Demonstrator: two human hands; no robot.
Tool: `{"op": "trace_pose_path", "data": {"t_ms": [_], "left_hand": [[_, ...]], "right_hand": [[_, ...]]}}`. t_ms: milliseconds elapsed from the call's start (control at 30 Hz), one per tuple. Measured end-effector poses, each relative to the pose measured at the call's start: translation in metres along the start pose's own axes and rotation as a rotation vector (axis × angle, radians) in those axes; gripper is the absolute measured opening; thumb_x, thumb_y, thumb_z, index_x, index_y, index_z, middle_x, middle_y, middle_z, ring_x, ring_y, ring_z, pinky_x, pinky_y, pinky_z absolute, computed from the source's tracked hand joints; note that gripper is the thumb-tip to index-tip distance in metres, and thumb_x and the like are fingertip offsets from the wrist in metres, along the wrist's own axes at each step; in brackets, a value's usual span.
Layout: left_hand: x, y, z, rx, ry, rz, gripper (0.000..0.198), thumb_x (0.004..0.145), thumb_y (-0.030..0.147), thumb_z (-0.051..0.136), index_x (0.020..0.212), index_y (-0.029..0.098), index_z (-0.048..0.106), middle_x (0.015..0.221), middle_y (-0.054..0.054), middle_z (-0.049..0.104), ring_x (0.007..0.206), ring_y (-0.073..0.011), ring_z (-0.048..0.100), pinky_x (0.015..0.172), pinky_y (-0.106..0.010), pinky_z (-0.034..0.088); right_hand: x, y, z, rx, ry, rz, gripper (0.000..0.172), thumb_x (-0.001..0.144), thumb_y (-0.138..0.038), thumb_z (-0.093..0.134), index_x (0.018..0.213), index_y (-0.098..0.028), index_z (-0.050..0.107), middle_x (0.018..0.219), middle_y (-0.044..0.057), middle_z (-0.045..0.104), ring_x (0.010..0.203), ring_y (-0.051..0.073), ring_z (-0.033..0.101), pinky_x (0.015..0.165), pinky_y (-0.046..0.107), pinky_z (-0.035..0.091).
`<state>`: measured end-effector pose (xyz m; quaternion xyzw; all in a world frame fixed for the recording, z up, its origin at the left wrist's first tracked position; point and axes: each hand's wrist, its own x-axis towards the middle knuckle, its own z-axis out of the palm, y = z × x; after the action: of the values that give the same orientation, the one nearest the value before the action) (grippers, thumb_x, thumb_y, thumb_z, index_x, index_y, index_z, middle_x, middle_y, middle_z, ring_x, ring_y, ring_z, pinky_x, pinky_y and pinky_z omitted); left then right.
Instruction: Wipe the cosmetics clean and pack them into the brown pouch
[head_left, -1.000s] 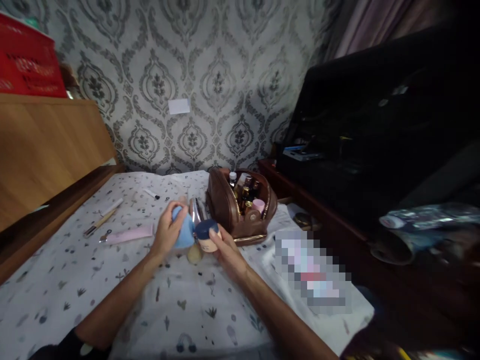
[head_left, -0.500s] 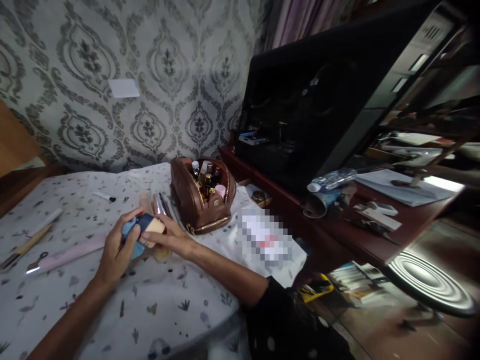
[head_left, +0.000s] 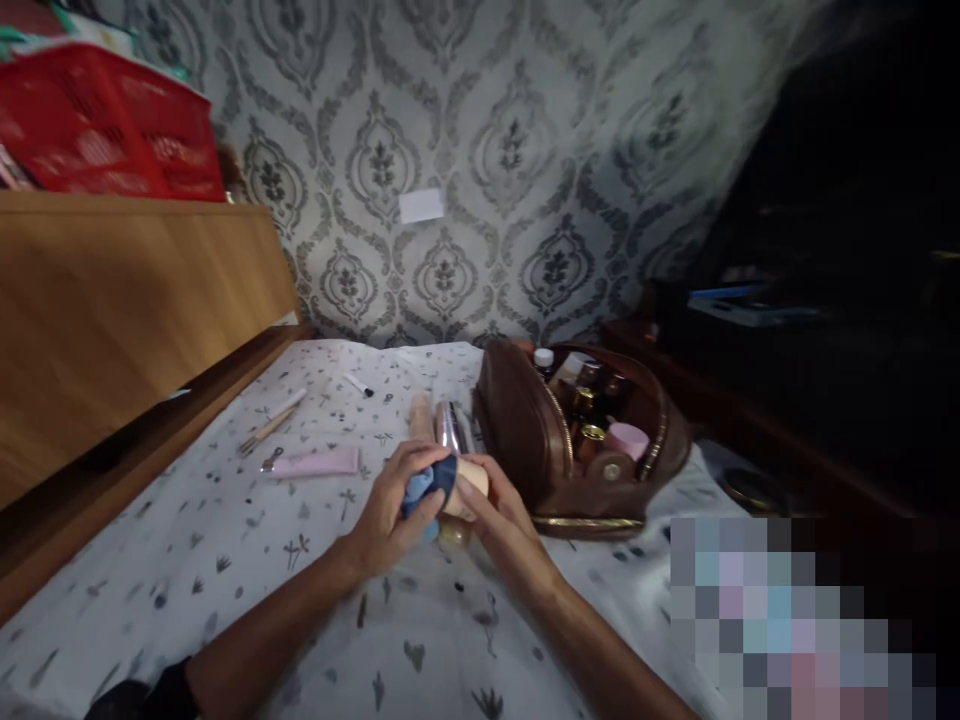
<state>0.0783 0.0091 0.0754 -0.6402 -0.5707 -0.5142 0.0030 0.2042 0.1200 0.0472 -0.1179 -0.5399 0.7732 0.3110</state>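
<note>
A small cream container with a dark blue band (head_left: 471, 484) is between my two hands, just above the patterned white cloth (head_left: 315, 620). My left hand (head_left: 394, 505) is closed on a light blue cloth (head_left: 418, 488) at the container's blue end. Around the cream end, my right hand (head_left: 501, 510) has its fingers wrapped. Below them a round yellowish item (head_left: 452, 532) shows in part. Behind the hands lie a beige tube (head_left: 421, 415) and a shiny silvery tube (head_left: 448, 424). An open brown bag (head_left: 521, 435) full of small bottles stands to the right.
On the left of the cloth are a pink tube (head_left: 315, 463), thin brushes (head_left: 270, 428) and a white stick (head_left: 358, 384). A wooden cabinet (head_left: 135, 320) carries a red basket (head_left: 165, 130). At the right are a dark screen (head_left: 840, 200) and a blurred-out patch.
The view has swung left, bringing in the wooden cabinet and red basket, while the desk items on the right have left the frame. Both hands keep hold of the container and blue cloth.
</note>
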Motion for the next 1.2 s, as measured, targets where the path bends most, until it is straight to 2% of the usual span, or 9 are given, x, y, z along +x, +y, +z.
{"op": "trace_pose_path", "data": {"t_ms": [267, 433, 600, 667, 767, 867, 933, 1033, 1200], "left_hand": [[-0.001, 0.001, 0.0, -0.045, 0.026, -0.072, 0.034, 0.099, 0.036, 0.05, 0.13, 0.024, 0.054, 0.122, -0.009, 0.057, 0.117, -0.0233, 0.055, 0.103, -0.038, 0.043], [0.0, -0.002, 0.0, -0.114, 0.057, -0.216, 0.034, 0.097, 0.046, 0.05, 0.12, 0.022, 0.058, 0.112, -0.007, 0.062, 0.105, -0.0216, 0.058, 0.095, -0.034, 0.045], [-0.001, -0.008, -0.001, -0.213, 0.058, -0.36, 0.039, 0.098, 0.052, 0.044, 0.115, 0.019, 0.058, 0.107, -0.005, 0.065, 0.102, -0.0213, 0.06, 0.094, -0.034, 0.046], [0.0, -0.009, -0.003, -0.266, 0.022, -0.377, 0.042, 0.094, 0.051, 0.052, 0.121, 0.02, 0.056, 0.114, -0.006, 0.064, 0.106, -0.022, 0.059, 0.095, -0.034, 0.046], [0.001, -0.01, -0.006, -0.326, -0.058, -0.389, 0.062, 0.081, 0.045, 0.071, 0.134, 0.022, 0.049, 0.129, -0.008, 0.057, 0.115, -0.025, 0.056, 0.1, -0.035, 0.045], [0.001, -0.011, -0.007, -0.331, -0.097, -0.383, 0.068, 0.078, 0.041, 0.074, 0.137, 0.023, 0.047, 0.134, -0.009, 0.054, 0.122, -0.027, 0.053, 0.104, -0.036, 0.043], [0.002, -0.013, -0.008, -0.341, -0.101, -0.416, 0.063, 0.079, 0.043, 0.073, 0.135, 0.023, 0.049, 0.13, -0.008, 0.056, 0.117, -0.0258, 0.056, 0.1, -0.036, 0.045], [0.001, -0.014, -0.007, -0.357, -0.093, -0.47, 0.055, 0.083, 0.05, 0.069, 0.127, 0.021, 0.054, 0.114, -0.006, 0.063, 0.104, -0.0226, 0.059, 0.09, -0.032, 0.048], [-0.001, -0.02, -0.005, -0.293, -0.06, -0.432, 0.042, 0.091, 0.058, 0.054, 0.104, 0.018, 0.059, 0.095, -0.002, 0.062, 0.095, -0.0202, 0.057, 0.086, -0.03, 0.045]], "right_hand": [[-0.003, -0.011, 0.003, -0.046, 0.012, 0.004, 0.053, 0.075, -0.052, 0.079, 0.116, -0.022, 0.066, 0.112, 0.007, 0.068, 0.1, 0.022, 0.062, 0.087, 0.033, 0.051], [-0.001, -0.01, 0.0, -0.154, -0.014, -0.024, 0.058, 0.069, -0.044, 0.085, 0.12, -0.025, 0.064, 0.119, 0.006, 0.067, 0.108, 0.024, 0.063, 0.095, 0.037, 0.051], [0.002, -0.004, -0.002, -0.175, 0.023, -0.062, 0.065, 0.066, -0.041, 0.087, 0.123, -0.027, 0.06, 0.124, 0.007, 0.065, 0.109, 0.025, 0.064, 0.094, 0.04, 0.053], [0.004, -0.002, -0.002, -0.17, 0.045, -0.069, 0.063, 0.065, -0.042, 0.087, 0.12, -0.027, 0.059, 0.121, 0.007, 0.067, 0.107, 0.026, 0.065, 0.092, 0.04, 0.054], [0.005, -0.001, -0.004, -0.155, 0.077, -0.073, 0.058, 0.064, -0.047, 0.087, 0.111, -0.025, 0.061, 0.113, 0.008, 0.07, 0.103, 0.026, 0.066, 0.09, 0.039, 0.054], [0.006, -0.001, -0.005, -0.141, 0.085, -0.069, 0.057, 0.065, -0.048, 0.087, 0.111, -0.024, 0.062, 0.111, 0.008, 0.07, 0.103, 0.025, 0.065, 0.092, 0.038, 0.053], [0.006, -0.001, -0.006, -0.136, 0.074, -0.068, 0.057, 0.067, -0.046, 0.086, 0.114, -0.025, 0.062, 0.114, 0.007, 0.07, 0.106, 0.025, 0.064, 0.095, 0.038, 0.052], [0.005, 0.0, -0.006, -0.13, 0.053, -0.069, 0.059, 0.068, -0.041, 0.086, 0.12, -0.026, 0.062, 0.119, 0.006, 0.068, 0.109, 0.025, 0.064, 0.097, 0.04, 0.051], [0.005, 0.002, -0.007, -0.083, 0.024, -0.028, 0.067, 0.065, -0.037, 0.088, 0.126, -0.029, 0.062, 0.125, 0.006, 0.065, 0.111, 0.025, 0.063, 0.097, 0.041, 0.052]]}}
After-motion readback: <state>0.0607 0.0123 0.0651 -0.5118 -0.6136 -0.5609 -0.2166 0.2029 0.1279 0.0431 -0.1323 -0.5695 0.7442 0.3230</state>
